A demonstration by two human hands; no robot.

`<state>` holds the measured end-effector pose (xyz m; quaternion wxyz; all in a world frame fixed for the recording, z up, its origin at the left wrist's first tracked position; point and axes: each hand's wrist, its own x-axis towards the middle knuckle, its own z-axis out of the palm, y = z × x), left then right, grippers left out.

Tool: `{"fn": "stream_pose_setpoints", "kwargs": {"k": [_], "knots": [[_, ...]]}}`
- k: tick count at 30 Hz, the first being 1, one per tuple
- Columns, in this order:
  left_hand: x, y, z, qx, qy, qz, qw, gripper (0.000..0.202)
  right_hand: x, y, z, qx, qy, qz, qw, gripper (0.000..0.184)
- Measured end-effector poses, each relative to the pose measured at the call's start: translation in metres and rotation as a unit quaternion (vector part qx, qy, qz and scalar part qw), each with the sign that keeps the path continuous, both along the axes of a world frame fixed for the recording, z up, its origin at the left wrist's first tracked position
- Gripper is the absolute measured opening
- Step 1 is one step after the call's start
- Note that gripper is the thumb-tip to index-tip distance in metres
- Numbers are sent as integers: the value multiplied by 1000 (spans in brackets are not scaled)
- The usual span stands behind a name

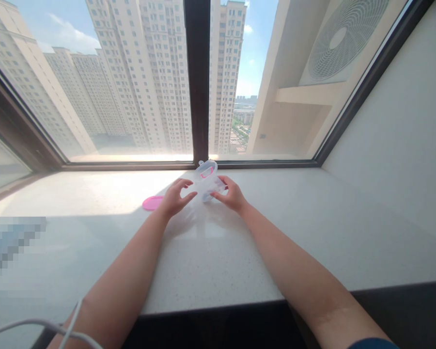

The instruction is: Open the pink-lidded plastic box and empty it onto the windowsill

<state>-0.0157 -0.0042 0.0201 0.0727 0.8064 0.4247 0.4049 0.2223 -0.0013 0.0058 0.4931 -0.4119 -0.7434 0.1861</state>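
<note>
A small clear plastic container [208,180] with a pink-trimmed hinged lid stands on the white windowsill [210,252], close to the window. My right hand [231,195] grips its right side with curled fingers. My left hand [176,196] is at its left side, thumb and fingers apart and reaching toward it, fingertips close to or just touching the plastic. A flat pink round lid [152,202] lies on the sill just left of my left hand.
A dark window frame post [197,82] rises directly behind the container. A white wall [396,140] bounds the sill on the right. A white cable [39,327] crosses the lower left. A blurred patch [10,247] covers part of the left.
</note>
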Motion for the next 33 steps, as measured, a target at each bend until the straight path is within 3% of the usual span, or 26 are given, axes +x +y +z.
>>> {"fn": "stream_pose_setpoints", "kwargs": {"k": [4,9,15,22,33], "knots": [[18,-10,3,62,13,-75,995,58,-3,2,-2,32,-2,0,999,57],[25,-8,-1,78,18,-84,993,45,-7,4,-5,71,6,-1,997,63],[29,-4,-6,55,-19,-28,998,16,-11,-3,1,65,-24,18,997,61],[26,2,-9,-29,-119,23,992,12,-5,4,-8,-7,1,14,1000,54],[-7,11,-4,-80,-237,107,962,11,5,14,-14,-49,50,-30,997,45]]}}
